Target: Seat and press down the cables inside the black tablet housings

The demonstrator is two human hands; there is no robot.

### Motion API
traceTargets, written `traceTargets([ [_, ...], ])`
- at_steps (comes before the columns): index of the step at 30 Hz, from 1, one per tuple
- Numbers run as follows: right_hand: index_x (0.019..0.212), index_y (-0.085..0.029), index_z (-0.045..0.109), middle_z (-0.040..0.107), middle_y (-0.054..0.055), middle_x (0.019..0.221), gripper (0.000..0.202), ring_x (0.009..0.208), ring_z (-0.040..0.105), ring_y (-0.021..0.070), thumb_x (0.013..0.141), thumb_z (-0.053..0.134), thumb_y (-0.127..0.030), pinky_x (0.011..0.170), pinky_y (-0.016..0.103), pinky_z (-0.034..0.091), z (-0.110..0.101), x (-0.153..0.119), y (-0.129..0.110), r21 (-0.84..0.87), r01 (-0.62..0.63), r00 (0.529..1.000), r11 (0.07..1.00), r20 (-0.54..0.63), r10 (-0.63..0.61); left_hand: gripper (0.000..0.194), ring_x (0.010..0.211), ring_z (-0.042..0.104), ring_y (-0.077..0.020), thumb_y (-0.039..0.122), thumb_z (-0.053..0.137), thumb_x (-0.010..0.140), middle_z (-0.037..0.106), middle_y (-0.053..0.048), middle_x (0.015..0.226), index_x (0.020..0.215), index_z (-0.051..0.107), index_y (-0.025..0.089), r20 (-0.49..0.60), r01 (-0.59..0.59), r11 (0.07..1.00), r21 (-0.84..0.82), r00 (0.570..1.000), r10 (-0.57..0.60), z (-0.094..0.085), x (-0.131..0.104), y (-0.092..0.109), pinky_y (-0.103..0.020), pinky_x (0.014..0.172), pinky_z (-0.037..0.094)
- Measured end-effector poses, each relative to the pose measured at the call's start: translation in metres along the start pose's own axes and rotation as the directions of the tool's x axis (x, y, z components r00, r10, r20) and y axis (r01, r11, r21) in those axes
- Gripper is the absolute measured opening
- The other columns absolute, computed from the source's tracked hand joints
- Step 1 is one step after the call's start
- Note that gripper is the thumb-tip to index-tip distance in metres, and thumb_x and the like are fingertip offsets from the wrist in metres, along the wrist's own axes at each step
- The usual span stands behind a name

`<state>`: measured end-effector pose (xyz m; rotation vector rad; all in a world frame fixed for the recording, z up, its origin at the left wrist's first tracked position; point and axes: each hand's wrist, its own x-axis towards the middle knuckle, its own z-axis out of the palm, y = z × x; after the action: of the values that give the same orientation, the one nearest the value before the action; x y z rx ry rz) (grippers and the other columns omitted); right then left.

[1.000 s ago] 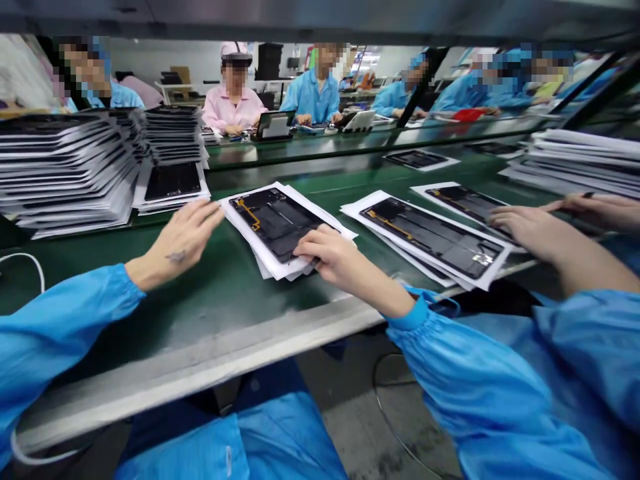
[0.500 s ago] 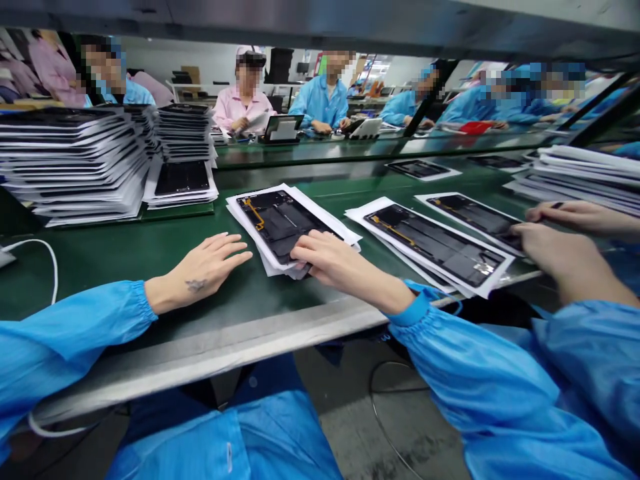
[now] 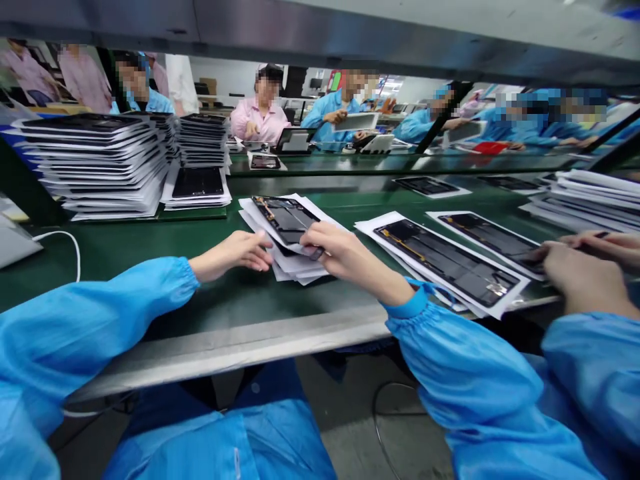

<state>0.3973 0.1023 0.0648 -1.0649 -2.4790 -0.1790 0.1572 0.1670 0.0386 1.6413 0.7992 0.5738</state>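
Observation:
A black tablet back panel (image 3: pixel 295 223) with an orange flex strip lies tilted on white paper sheets (image 3: pixel 303 272) in front of me. My right hand (image 3: pixel 343 253) pinches its near right corner, the fingertips closed over the edge. A small dark piece shows under these fingers; what it is I cannot make out. My left hand (image 3: pixel 235 253) is beside the pile's left edge, fingers stretched out and holding nothing. Its fingertips are close to the raised sheet; whether they touch it I cannot tell.
Tall stacks of panels and paper (image 3: pixel 100 167) stand at the left. More panels on paper (image 3: pixel 445 257) lie to the right, near a co-worker's hands (image 3: pixel 583 267). A white cable (image 3: pixel 75 247) curls on the green bench (image 3: pixel 200 307). A metal beam (image 3: pixel 320 47) crosses overhead.
My right hand has raised the panel's near end, tilting it off the lower sheets. My left hand has moved right, close to the pile. The camera view has shifted slightly.

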Motion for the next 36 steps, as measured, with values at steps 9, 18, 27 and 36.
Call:
traceTargets([
  [9,0.108,-0.018,0.064,0.068,0.010,0.099,0.028,0.090,0.059,0.0214,0.105,0.041,-0.032,0.081,0.036,0.047,0.021,-0.012,-0.066,0.196,-0.015,0.948,0.980,-0.308,0.076,0.046,0.083,0.070,-0.0205,0.051,0.080,0.077,0.076,-0.010,0.096,0.098,0.070,0.011,-0.183,0.028,0.977,-0.212,0.981,-0.068,-0.009,-0.059,0.022,-0.028,0.076,0.057],
  [18,0.098,-0.019,0.073,0.065,0.003,0.073,0.024,0.067,0.058,0.0166,0.100,0.058,-0.038,0.062,0.034,0.046,0.052,-0.035,-0.157,0.697,0.101,0.829,0.710,-0.453,0.327,0.078,0.066,0.069,-0.0220,0.052,0.070,0.083,0.074,-0.005,0.081,0.147,0.044,0.014,-0.252,0.252,0.968,-0.005,0.936,-0.245,-0.018,-0.175,-0.025,-0.028,0.058,0.055],
  [27,0.108,-0.013,0.070,0.074,0.008,0.091,0.020,0.089,0.067,0.0206,0.090,0.065,-0.006,0.080,0.038,0.058,0.094,-0.022,-0.199,0.583,0.096,0.931,0.806,-0.340,0.135,0.026,0.080,0.064,-0.0185,0.024,0.042,0.105,0.066,-0.006,0.090,0.116,0.064,0.017,-0.078,-0.062,0.324,0.944,0.913,0.401,-0.019,-0.208,-0.040,-0.027,0.069,0.050],
  [36,0.113,-0.013,0.068,0.077,0.009,0.093,0.021,0.086,0.068,0.0206,0.092,0.065,-0.010,0.082,0.041,0.060,0.098,-0.018,-0.200,0.478,0.058,0.963,0.877,-0.259,0.077,0.010,0.088,0.061,-0.0189,0.027,0.061,0.098,0.065,-0.007,0.097,0.097,0.061,0.017,-0.067,-0.161,0.369,0.915,0.844,0.532,0.014,-0.234,-0.067,-0.031,0.078,0.053],
])
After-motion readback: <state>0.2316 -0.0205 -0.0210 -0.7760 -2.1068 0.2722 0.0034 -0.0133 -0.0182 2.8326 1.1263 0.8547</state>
